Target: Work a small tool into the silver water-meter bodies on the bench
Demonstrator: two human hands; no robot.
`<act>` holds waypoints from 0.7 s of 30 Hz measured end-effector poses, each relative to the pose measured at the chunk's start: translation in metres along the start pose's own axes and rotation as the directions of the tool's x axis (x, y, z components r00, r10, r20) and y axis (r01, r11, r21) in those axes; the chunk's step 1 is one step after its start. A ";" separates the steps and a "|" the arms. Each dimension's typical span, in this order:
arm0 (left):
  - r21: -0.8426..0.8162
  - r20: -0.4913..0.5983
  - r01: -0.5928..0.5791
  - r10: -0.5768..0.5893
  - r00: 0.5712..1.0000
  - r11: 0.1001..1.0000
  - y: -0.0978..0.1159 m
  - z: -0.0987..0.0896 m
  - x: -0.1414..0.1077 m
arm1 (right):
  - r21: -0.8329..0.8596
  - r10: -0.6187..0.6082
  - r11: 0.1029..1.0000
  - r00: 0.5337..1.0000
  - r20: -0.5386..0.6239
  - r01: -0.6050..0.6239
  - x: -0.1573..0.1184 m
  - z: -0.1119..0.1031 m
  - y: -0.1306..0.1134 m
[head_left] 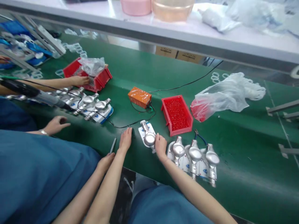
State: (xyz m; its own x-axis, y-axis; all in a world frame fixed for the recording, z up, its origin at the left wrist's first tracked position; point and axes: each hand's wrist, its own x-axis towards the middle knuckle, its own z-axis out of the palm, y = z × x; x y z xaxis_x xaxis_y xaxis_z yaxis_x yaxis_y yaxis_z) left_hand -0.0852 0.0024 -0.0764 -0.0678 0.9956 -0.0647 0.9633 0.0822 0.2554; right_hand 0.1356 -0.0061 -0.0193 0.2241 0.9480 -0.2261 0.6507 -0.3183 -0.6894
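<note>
The right hand (161, 145) was closed on the right edge of one silver unit (149, 139), which lay on the green table (235, 137). The left hand (125, 140) rested to the left of it; whether its fingers held something, I could not tell. To the right there stood three similar units (195, 154) in one row. Farther were one red bin (191, 119) with many red pieces (175, 112), one orange box (139, 97) and, at far right, one plastic bag (224, 96).
</note>
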 end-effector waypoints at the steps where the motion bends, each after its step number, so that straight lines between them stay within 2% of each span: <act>1: 0.011 -0.008 -0.007 0.007 1.000 1.000 -0.004 -0.004 0.010 | 0.049 0.006 0.999 1.000 0.016 -0.007 -0.008 0.006 -0.003; 4: 0.044 -0.085 -0.045 0.049 0.995 0.998 -0.005 -0.026 0.045 | 0.225 0.001 0.974 0.991 0.131 -0.030 -0.021 0.030 -0.012; 6: 0.074 -0.154 -0.105 0.115 0.981 0.992 0.006 -0.046 0.068 | 0.314 -0.012 0.948 0.975 0.221 -0.059 -0.021 0.042 -0.017; 9: 0.103 -0.196 -0.231 0.247 0.949 0.967 0.035 -0.072 0.093 | 0.369 -0.029 0.926 0.957 0.288 -0.083 -0.016 0.046 -0.020; 11: 0.085 -0.176 -0.305 0.316 0.932 0.948 0.060 -0.081 0.101 | 0.376 -0.031 0.922 0.955 0.296 -0.086 -0.016 0.037 -0.016; 13: 0.018 -0.138 -0.323 0.322 0.936 0.946 0.085 -0.081 0.102 | 0.405 -0.017 0.906 0.945 0.327 -0.124 -0.021 0.019 -0.006; 15: -0.079 -0.059 -0.263 0.259 0.964 0.962 0.107 -0.072 0.099 | 0.452 0.026 0.864 0.917 0.397 -0.220 -0.031 -0.003 0.007; 17: -0.142 0.049 -0.179 0.188 0.981 0.973 0.125 -0.059 0.097 | 0.495 0.076 0.795 0.867 0.493 -0.351 -0.044 -0.026 0.020; 21: -0.155 0.260 -0.095 0.133 0.956 0.983 0.149 -0.029 0.099 | 0.544 0.127 0.641 0.773 0.621 -0.542 -0.070 -0.066 0.042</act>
State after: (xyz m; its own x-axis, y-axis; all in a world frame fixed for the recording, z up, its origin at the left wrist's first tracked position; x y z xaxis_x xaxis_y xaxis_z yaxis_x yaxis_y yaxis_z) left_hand 0.0442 0.1142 -0.0171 0.1311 0.9514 -0.2788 0.9136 -0.0068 0.4064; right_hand 0.1952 -0.0864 0.0124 -0.1949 0.6974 -0.6896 -0.0990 -0.7135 -0.6936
